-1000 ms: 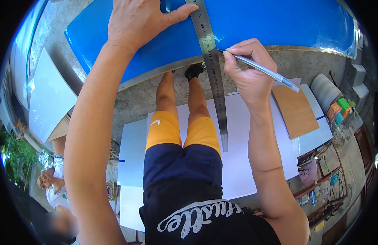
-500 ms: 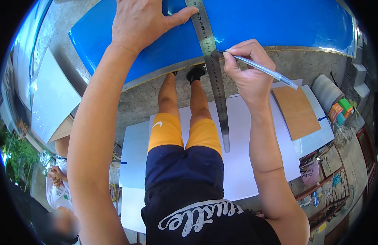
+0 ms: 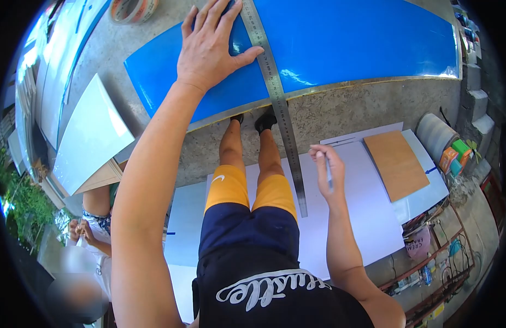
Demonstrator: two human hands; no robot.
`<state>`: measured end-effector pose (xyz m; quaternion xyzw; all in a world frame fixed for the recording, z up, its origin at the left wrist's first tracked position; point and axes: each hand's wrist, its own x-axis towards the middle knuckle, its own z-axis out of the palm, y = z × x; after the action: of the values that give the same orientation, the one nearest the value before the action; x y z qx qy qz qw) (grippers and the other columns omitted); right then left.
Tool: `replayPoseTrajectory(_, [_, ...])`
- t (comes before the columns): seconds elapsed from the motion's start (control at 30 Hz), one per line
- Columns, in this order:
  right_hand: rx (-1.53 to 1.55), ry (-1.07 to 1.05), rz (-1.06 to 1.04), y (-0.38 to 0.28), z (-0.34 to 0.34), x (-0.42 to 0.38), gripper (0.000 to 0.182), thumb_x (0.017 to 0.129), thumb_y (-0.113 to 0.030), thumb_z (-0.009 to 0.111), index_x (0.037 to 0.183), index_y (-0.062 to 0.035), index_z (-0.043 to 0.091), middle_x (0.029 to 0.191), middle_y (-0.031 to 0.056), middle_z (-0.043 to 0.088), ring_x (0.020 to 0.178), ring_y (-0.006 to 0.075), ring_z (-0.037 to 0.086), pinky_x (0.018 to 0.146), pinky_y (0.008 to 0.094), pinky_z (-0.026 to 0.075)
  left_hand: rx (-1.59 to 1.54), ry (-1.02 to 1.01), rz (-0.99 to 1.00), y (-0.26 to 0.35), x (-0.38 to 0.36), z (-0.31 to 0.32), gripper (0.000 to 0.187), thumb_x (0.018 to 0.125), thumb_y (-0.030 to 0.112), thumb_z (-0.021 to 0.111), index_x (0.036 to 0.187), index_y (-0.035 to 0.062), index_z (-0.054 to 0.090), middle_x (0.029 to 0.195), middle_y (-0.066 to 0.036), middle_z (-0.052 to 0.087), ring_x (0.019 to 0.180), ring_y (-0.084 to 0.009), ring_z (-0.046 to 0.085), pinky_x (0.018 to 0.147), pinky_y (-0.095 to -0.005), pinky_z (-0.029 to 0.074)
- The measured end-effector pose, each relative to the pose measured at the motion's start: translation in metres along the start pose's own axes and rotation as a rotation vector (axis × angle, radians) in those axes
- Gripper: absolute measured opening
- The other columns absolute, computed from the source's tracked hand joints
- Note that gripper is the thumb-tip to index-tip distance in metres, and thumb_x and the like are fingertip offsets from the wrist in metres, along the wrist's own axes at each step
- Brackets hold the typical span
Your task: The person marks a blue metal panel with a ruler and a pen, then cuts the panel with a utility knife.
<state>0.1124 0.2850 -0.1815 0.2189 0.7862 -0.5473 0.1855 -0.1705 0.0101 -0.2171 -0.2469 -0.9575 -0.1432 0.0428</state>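
Observation:
My left hand (image 3: 205, 57) lies flat with fingers spread on a glossy blue sheet (image 3: 357, 44), its thumb and a fingertip at the edge of a long steel ruler (image 3: 274, 87). The ruler crosses the blue sheet and sticks out well past its near edge. Off to the right of the ruler's free end, my right hand (image 3: 336, 167) is closed around a pen (image 3: 329, 176), mostly hidden by the fingers. Below that hand is a large white sheet (image 3: 351, 218).
A brown board (image 3: 398, 167) lies on the white sheet's right side. At top left sits a roll of tape (image 3: 131, 10). A pale panel (image 3: 92, 136) leans at left, near another person's hands (image 3: 82, 230). Small boxes (image 3: 454, 158) stand at right.
My right hand, with the pen, has drawn back from the blue sheet's edge down over the white sheet. The left hand stays on the blue sheet and ruler; the view has shifted.

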Motion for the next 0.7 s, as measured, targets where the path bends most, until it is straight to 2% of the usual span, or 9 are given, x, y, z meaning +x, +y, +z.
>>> replayPoseTrajectory(0.07, [-0.027,-0.076,0.068,-0.002,0.015,-0.01,0.021,0.111,-0.011,0.06,0.124,0.0024,0.066,0.104,0.0093,0.074,0.096,0.0155,0.07,0.089,0.0305,0.056,0.009,-0.006,-0.009,0.001,-0.001,0.0,0.093,0.088,0.067,0.074,0.163,0.0202,0.046,0.171,-0.002,0.039,0.16,-0.0237,0.032,0.135,-0.0474,0.016])
replayPoseTrajectory(0.17, [0.311,-0.172,0.152,0.009,0.037,-0.019,0.02,0.11,-0.013,0.061,0.121,0.0019,0.067,0.104,0.0086,0.075,0.095,0.0145,0.07,0.09,0.0303,0.056,-0.006,-0.038,-0.039,-0.001,-0.001,-0.001,0.093,0.088,0.067,0.074,0.163,0.0189,0.045,0.172,-0.003,0.038,0.161,-0.0249,0.03,0.135,-0.0476,0.015])
replayPoseTrajectory(0.2, [0.322,-0.185,0.174,0.011,0.041,-0.02,0.019,0.109,-0.012,0.061,0.12,0.0017,0.067,0.102,0.0077,0.075,0.093,0.0144,0.07,0.089,0.0296,0.055,-0.007,-0.043,-0.038,-0.001,-0.001,-0.002,0.093,0.088,0.067,0.074,0.163,0.0186,0.045,0.172,-0.004,0.038,0.161,-0.0253,0.029,0.135,-0.0476,0.015])
replayPoseTrajectory(0.37, [0.284,-0.102,0.13,-0.014,0.044,-0.044,0.018,0.108,-0.01,0.061,0.121,0.0011,0.067,0.098,0.0062,0.074,0.094,0.0141,0.071,0.088,0.0299,0.055,-0.29,0.026,-0.024,-0.001,0.01,-0.034,0.089,0.096,0.059,0.072,0.166,0.016,0.038,0.173,-0.008,0.036,0.162,-0.0295,0.029,0.133,-0.0527,0.019])
replayPoseTrajectory(0.4, [0.296,-0.091,0.126,-0.025,0.04,-0.053,0.018,0.108,-0.01,0.061,0.122,0.0012,0.067,0.098,0.0061,0.074,0.095,0.0141,0.071,0.089,0.0299,0.055,-0.265,0.107,0.009,0.0,0.011,-0.053,0.085,0.1,0.051,0.071,0.167,0.0148,0.034,0.17,-0.012,0.04,0.159,-0.0332,0.034,0.131,-0.0532,0.024])
replayPoseTrajectory(0.5, [0.289,-0.064,0.115,-0.06,0.022,-0.081,0.017,0.108,-0.008,0.062,0.121,0.0007,0.069,0.098,0.0054,0.074,0.096,0.0139,0.07,0.09,0.0293,0.054,-0.305,0.274,-0.09,0.001,-0.004,-0.118,0.082,0.1,0.048,0.072,0.164,0.0104,0.038,0.165,-0.016,0.045,0.154,-0.0344,0.04,0.129,-0.0526,0.025])
replayPoseTrajectory(0.53, [0.276,-0.057,0.096,-0.066,0.014,-0.089,0.017,0.108,-0.008,0.062,0.121,0.0005,0.069,0.098,0.0051,0.073,0.096,0.0137,0.07,0.09,0.0291,0.054,-0.34,0.303,-0.152,0.003,-0.017,-0.137,0.075,0.101,0.041,0.072,0.16,0.0079,0.041,0.157,-0.018,0.052,0.147,-0.0354,0.046,0.126,-0.052,0.029])
replayPoseTrajectory(0.6, [0.23,-0.025,0.045,-0.089,-0.002,-0.107,0.014,0.107,-0.007,0.063,0.117,-0.0006,0.07,0.096,0.0042,0.073,0.095,0.0133,0.069,0.09,0.0289,0.053,-0.447,0.261,-0.267,0.002,-0.053,-0.165,0.065,0.102,0.035,0.072,0.155,0.0053,0.048,0.149,-0.02,0.057,0.138,-0.035,0.055,0.119,-0.0495,0.038])
replayPoseTrajectory(0.7, [0.179,0.021,-0.02,-0.114,-0.024,-0.136,0.013,0.107,-0.008,0.063,0.115,-0.001,0.07,0.095,0.0042,0.073,0.093,0.0134,0.069,0.09,0.0293,0.053,-0.654,0.152,-0.392,0.011,-0.118,-0.19,0.041,0.103,0.02,0.069,0.138,0.0014,0.061,0.129,-0.018,0.069,0.117,-0.0323,0.067,0.103,-0.0437,0.051])
